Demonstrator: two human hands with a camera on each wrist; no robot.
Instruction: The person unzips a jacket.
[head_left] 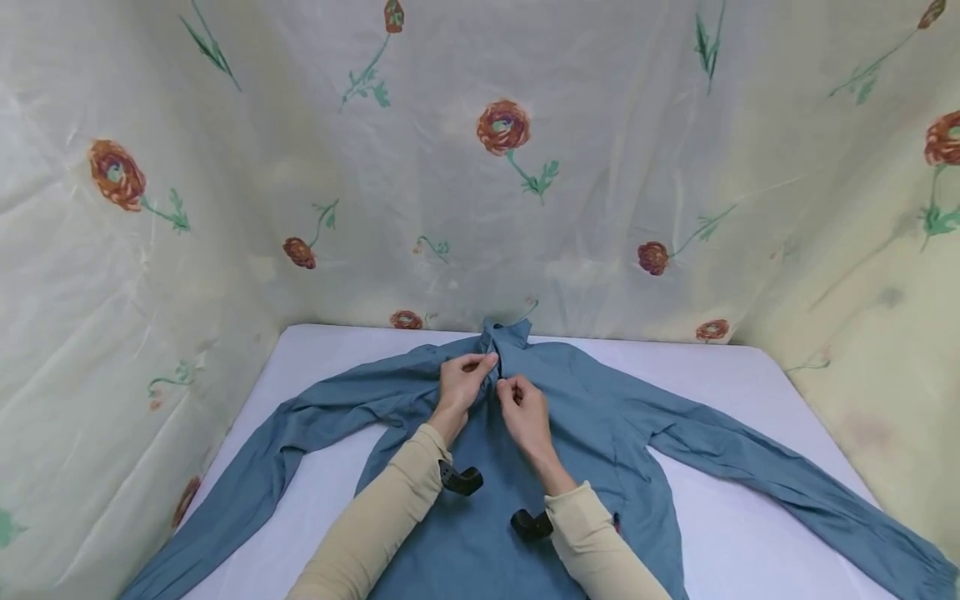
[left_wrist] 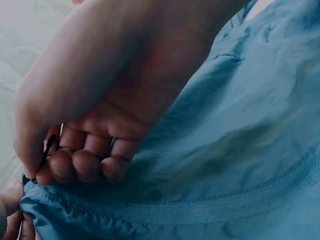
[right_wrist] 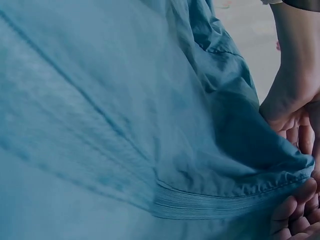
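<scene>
A blue long-sleeved jacket [head_left: 585, 400] lies spread out, collar at the far side, sleeves reaching left and right. My left hand [head_left: 459, 385] pinches its front edge just below the collar [head_left: 513, 335]. Slightly lower and to the right, my right hand [head_left: 525, 414] has thumb and forefinger closed on the zip, its other fingers curled. A thin dark zipper pull [left_wrist: 49, 149] shows between that thumb and the fingers in the left wrist view. From the fingertips, the zipper tape [left_wrist: 200, 210] runs off to the right there. The slider itself is mostly hidden.
Under the jacket is a white table [head_left: 723, 379] with rounded far corners. A pale flowered curtain [head_left: 585, 108] hangs behind it and along both sides. Black wrist cameras [head_left: 461, 479] sit on the inner side of each beige sleeve. A small red tag [head_left: 617, 523] shows beside the right sleeve.
</scene>
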